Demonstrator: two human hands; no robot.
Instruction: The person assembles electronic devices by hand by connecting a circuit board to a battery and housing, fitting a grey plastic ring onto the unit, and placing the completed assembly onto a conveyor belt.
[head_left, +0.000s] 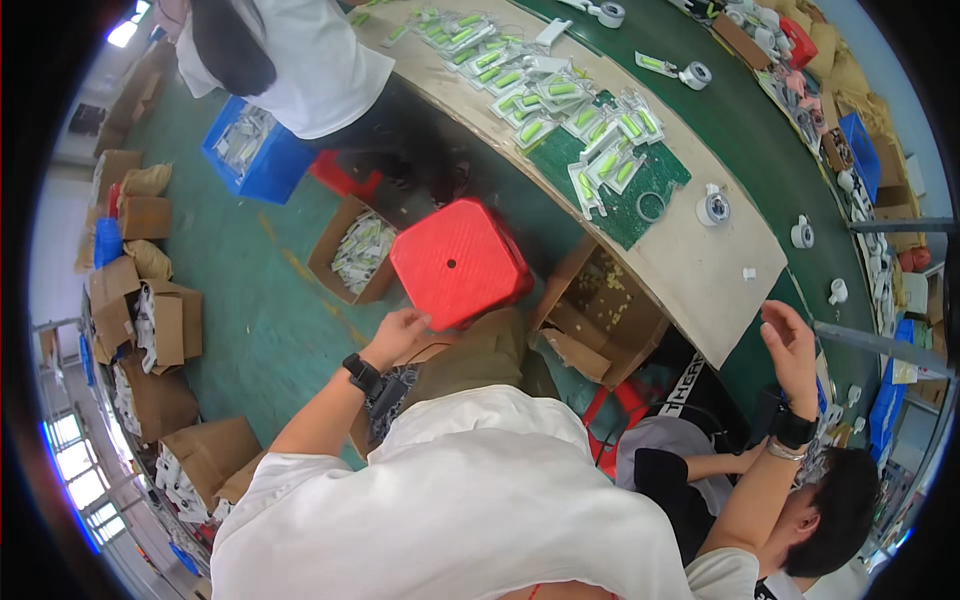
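Red stool [460, 245] at left hand [402, 336], grip unclear; right hand [788, 348] loosely spread near table [705, 262].

The table [718, 300] has a beige top with a green mat [665, 172] reaching its left edge. White-and-green parts [533, 130] lie heaped along the top, some on the mat beside a ring [651, 207]. A round white piece [713, 207] stands near the right edge; a small white block [749, 273] lies near the near end's right corner.

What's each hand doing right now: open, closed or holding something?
Left hand: at the edge of the red stool; whether it grips can't be told.
Right hand: loosely open near the end of the table, nothing seen in it.
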